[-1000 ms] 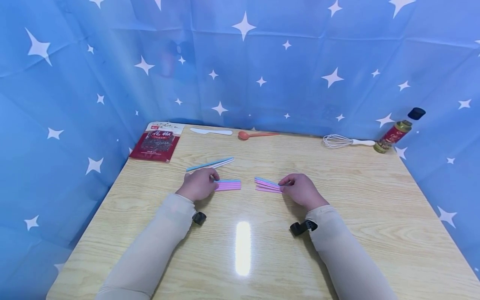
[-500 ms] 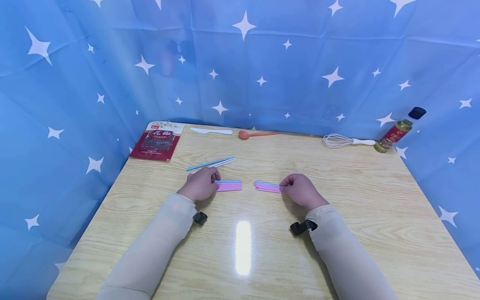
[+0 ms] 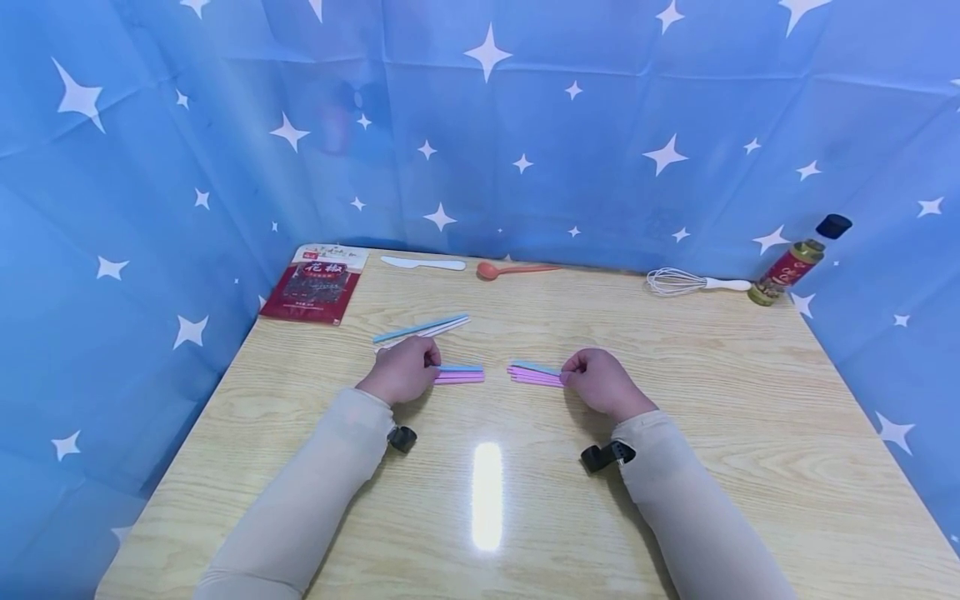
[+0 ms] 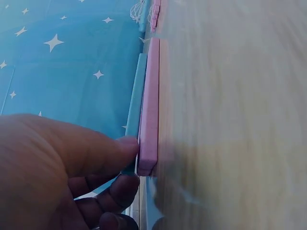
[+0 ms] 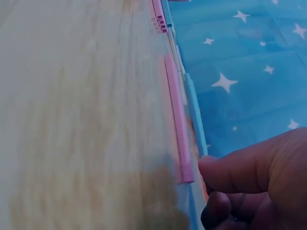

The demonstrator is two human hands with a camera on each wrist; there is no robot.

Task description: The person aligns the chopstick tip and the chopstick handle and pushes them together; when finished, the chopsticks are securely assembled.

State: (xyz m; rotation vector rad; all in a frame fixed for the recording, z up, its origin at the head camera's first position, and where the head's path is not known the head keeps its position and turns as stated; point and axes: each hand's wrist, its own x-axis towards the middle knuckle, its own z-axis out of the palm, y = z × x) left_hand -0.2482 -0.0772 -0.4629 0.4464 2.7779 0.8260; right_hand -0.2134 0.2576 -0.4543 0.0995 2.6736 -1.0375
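Observation:
My left hand pinches the near end of a slim blue stick between thumb and finger. Along that stick lie several pink sticks, side by side on the table. Opposite, across a small gap, my right hand pinches the end of another blue stick, with pink sticks beside it. In the right wrist view, the far pink sticks show hollow, squarish ends. Fingers hide the outer ends of both groups in the head view.
Behind my left hand lie a loose blue stick and white sticks. Along the table's back edge are a red spice packet, a white knife, an orange spoon, a whisk and an oil bottle.
The right-hand sticks, fanned apart before, now lie closer together. Over on the left, the blue stick has shifted slightly toward me and my left hand a little to the right.

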